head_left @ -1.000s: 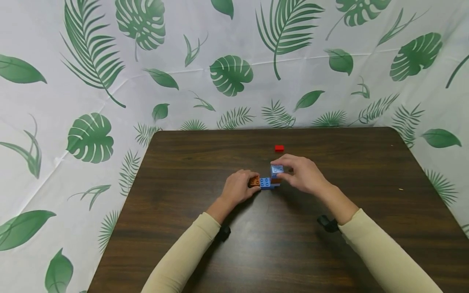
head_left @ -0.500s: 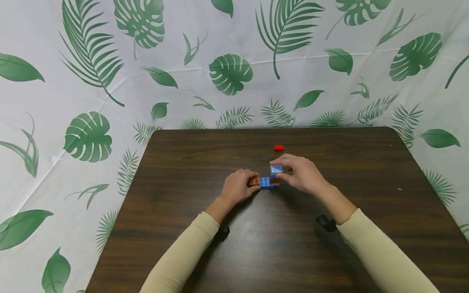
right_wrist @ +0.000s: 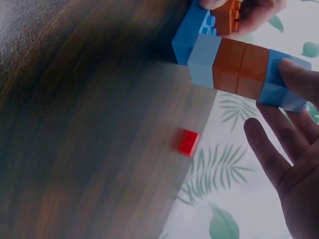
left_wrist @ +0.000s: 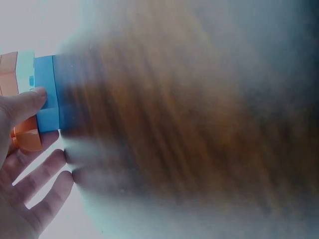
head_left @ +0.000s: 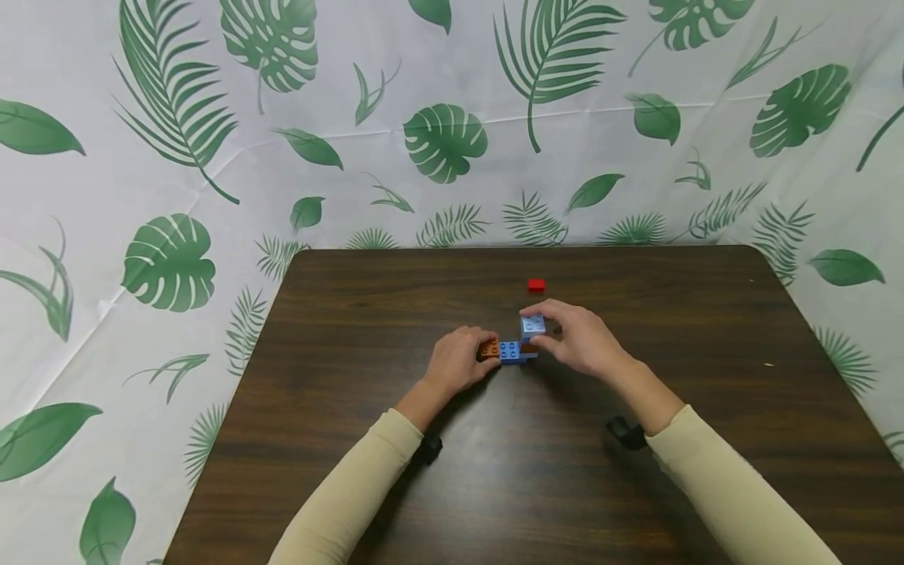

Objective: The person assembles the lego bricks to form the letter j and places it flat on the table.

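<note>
Blue-and-orange brick assembly (head_left: 514, 349), mid-desk (head_left: 353, 314); long axis left-right. Left hand (head_left: 457, 362) grips its orange end; right hand (head_left: 581, 339) pinches its raised pale-blue top brick (head_left: 533, 326). Red brick (head_left: 536, 285) lies beyond, apart.

Head view bright, evenly lit and sharp; both wrist views blurred, washed out.

My left hand (head_left: 457, 362) curls round the block stack's (head_left: 514, 350) left end; my right hand (head_left: 581, 339) pinches its top, both forearms angled inward.
</note>
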